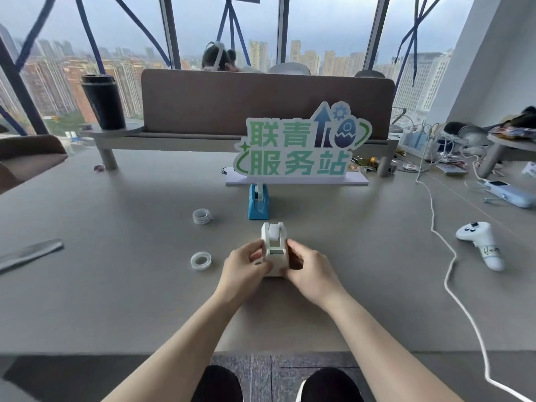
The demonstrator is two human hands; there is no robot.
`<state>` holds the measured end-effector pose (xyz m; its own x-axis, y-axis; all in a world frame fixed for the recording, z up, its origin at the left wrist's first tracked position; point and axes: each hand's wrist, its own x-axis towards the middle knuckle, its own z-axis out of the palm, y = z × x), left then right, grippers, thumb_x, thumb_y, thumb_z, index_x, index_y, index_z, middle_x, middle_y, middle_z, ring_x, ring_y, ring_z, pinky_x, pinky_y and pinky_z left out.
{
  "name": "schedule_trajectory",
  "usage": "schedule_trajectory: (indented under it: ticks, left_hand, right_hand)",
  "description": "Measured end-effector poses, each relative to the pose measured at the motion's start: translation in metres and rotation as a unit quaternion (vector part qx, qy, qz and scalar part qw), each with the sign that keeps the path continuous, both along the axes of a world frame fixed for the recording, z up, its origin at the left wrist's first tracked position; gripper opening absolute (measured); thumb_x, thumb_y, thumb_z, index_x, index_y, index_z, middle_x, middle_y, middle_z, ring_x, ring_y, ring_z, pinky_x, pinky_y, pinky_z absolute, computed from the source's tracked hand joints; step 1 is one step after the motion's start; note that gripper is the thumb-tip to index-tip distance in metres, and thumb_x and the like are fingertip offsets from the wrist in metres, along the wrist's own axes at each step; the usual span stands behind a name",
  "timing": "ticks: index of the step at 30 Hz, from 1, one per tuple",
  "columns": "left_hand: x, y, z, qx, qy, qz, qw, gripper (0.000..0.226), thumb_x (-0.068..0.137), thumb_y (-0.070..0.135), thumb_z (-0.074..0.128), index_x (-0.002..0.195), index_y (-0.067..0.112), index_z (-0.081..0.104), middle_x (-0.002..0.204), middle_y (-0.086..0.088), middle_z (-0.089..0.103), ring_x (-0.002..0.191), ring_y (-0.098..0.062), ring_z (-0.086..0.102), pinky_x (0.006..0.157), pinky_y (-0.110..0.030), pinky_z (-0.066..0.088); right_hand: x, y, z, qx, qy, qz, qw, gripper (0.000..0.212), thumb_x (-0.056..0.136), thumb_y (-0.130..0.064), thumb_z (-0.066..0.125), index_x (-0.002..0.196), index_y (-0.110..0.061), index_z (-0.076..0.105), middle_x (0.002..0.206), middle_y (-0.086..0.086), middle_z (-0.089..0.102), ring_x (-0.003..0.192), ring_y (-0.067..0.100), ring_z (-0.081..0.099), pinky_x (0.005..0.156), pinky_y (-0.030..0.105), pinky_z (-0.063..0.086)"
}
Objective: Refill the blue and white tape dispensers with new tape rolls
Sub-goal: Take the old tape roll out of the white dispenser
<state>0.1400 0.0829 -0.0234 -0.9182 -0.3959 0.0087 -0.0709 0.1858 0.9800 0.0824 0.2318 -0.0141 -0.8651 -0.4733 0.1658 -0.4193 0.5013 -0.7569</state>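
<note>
The white tape dispenser (274, 245) stands on the grey table, gripped from both sides. My left hand (246, 264) clasps its left side and my right hand (307, 266) its right side; my fingers hide the lower body. Its white hub shows at the top between the side walls. Just behind it stands the blue tape dispenser (258, 203), untouched. A single clear tape roll (200, 260) lies flat to the left of my left hand. A short stack of clear tape rolls (202, 216) sits farther back on the left.
A green and white sign (298, 149) on a flat base stands behind the blue dispenser. A white game controller (481, 243) and a white cable (448, 256) lie at the right. A black tumbler (103, 101) stands on a shelf at back left. A grey strip (29, 253) lies far left.
</note>
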Motion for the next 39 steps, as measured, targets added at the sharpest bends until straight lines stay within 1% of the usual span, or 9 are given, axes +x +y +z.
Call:
schedule_trajectory:
  ticks: [5,8,11,16,21,24,29,33,39]
  left_hand:
    - [0.007,0.001,-0.003,0.003,0.009,0.003,1.0,0.048,0.065,0.015,0.061,0.081,0.059,0.068,0.094,0.006,0.078,0.087,-0.006,0.07,0.095,-0.042,0.053]
    - [0.008,0.001,-0.002,0.018,0.009,0.003,1.0,0.041,0.069,0.015,0.061,0.083,0.052,0.07,0.094,0.003,0.078,0.085,-0.006,0.07,0.092,-0.039,0.053]
    - [0.009,0.0,0.005,0.05,0.015,-0.015,0.999,0.032,0.071,0.014,0.057,0.087,0.035,0.073,0.093,-0.003,0.079,0.085,-0.013,0.07,0.09,-0.042,0.054]
    - [-0.001,-0.004,0.019,0.087,0.025,-0.008,0.996,0.039,0.084,-0.004,0.048,0.089,0.031,0.065,0.068,0.022,0.074,0.068,0.009,0.067,0.068,-0.009,0.052]
    - [-0.01,-0.009,0.01,0.095,0.02,0.02,0.995,0.041,0.065,0.011,0.051,0.096,0.027,0.073,0.094,-0.003,0.078,0.087,-0.019,0.072,0.086,-0.036,0.054]
    - [-0.011,-0.011,0.005,0.093,0.021,0.025,0.995,0.041,0.067,0.007,0.05,0.094,0.03,0.072,0.095,-0.006,0.079,0.083,-0.018,0.072,0.082,-0.035,0.054]
    - [-0.015,-0.015,0.003,0.087,0.025,0.033,0.995,0.037,0.071,0.01,0.053,0.099,0.025,0.073,0.097,-0.001,0.078,0.087,-0.02,0.071,0.082,-0.037,0.054]
    - [-0.019,-0.017,0.004,0.094,0.028,0.047,0.994,0.031,0.078,0.006,0.054,0.101,0.017,0.072,0.083,0.001,0.073,0.074,-0.019,0.062,0.074,-0.036,0.05]
    - [-0.029,-0.022,0.009,0.051,0.047,0.062,0.996,0.018,0.088,0.017,0.064,0.103,0.013,0.072,0.083,0.001,0.07,0.071,-0.007,0.062,0.07,-0.024,0.05]
  right_hand:
    - [0.005,0.001,-0.002,0.001,-0.006,0.018,1.0,0.048,0.077,-0.017,0.07,0.124,-0.023,0.058,0.113,-0.003,0.072,0.105,0.015,0.065,0.093,0.035,0.051]
    - [0.002,0.004,0.004,-0.04,-0.049,0.048,0.997,0.032,0.083,-0.02,0.065,0.111,-0.035,0.064,0.109,-0.007,0.072,0.106,0.011,0.064,0.097,0.03,0.048]
    - [-0.014,-0.003,0.011,-0.071,-0.071,0.022,0.995,0.044,0.089,-0.024,0.06,0.133,-0.027,0.054,0.131,0.0,0.062,0.114,0.011,0.06,0.103,0.03,0.044]
    - [-0.038,-0.027,0.03,0.047,-0.025,0.043,0.998,0.053,0.09,-0.028,0.055,0.141,-0.025,0.044,0.145,-0.002,0.05,0.129,0.017,0.049,0.108,0.037,0.041]
    - [-0.052,-0.04,0.039,0.16,0.004,0.06,0.985,0.053,0.076,-0.021,0.063,0.129,-0.023,0.058,0.126,0.002,0.064,0.111,0.022,0.06,0.094,0.033,0.049]
    - [-0.055,-0.042,0.04,0.172,0.031,0.066,0.982,0.04,0.076,-0.021,0.064,0.116,-0.022,0.065,0.103,-0.003,0.065,0.093,0.02,0.06,0.078,0.03,0.048]
    - [-0.055,-0.04,0.027,0.113,0.078,0.076,0.988,0.024,0.077,-0.017,0.065,0.101,-0.021,0.062,0.101,-0.003,0.064,0.086,0.019,0.058,0.074,0.033,0.05]
    - [-0.057,-0.039,0.027,0.101,0.085,0.087,0.987,0.02,0.079,-0.018,0.064,0.099,-0.023,0.061,0.098,-0.005,0.065,0.084,0.018,0.058,0.068,0.028,0.046]
    - [-0.054,-0.038,0.033,0.039,0.121,0.064,0.99,0.035,0.082,-0.017,0.069,0.117,-0.02,0.064,0.115,-0.002,0.067,0.102,0.017,0.06,0.083,0.028,0.048]
